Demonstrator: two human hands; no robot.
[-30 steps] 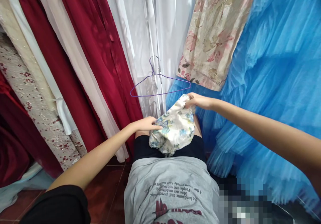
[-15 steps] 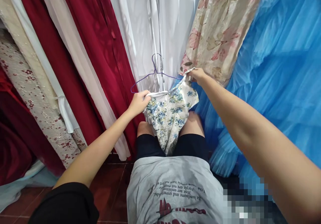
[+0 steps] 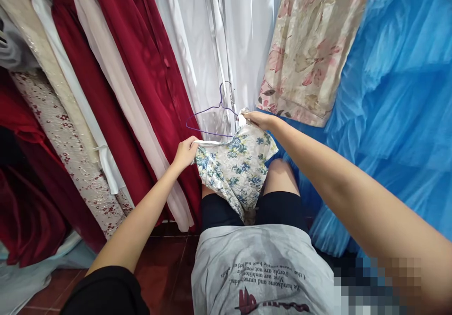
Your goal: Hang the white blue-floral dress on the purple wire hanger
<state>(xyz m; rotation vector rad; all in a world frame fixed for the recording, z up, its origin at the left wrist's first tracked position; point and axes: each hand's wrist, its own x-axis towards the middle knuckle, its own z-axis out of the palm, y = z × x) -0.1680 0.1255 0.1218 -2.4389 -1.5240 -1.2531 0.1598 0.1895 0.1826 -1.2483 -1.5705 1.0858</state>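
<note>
A small white garment with blue flowers (image 3: pixel 235 169) hangs spread between my two hands, above my lap. My left hand (image 3: pixel 184 151) is closed on its left top corner. My right hand (image 3: pixel 257 118) pinches its right top corner, close under a purple wire hanger (image 3: pixel 209 119). The hanger hangs bare in front of white sheer fabric, just behind the garment's top edge. The garment's lower end drapes between my knees.
Hanging clothes surround me: dark red dresses (image 3: pixel 141 70) and a white one at the left, white sheer curtains (image 3: pixel 240 37) in the middle, a cream floral dress (image 3: pixel 310 46) and a blue tulle gown (image 3: pixel 395 108) at the right. Red floor tiles (image 3: pixel 165 268) lie below.
Both hands lifted the flowered garment from a bundle on my lap and spread it out flat. My right hand rose and drew near the purple hanger.
</note>
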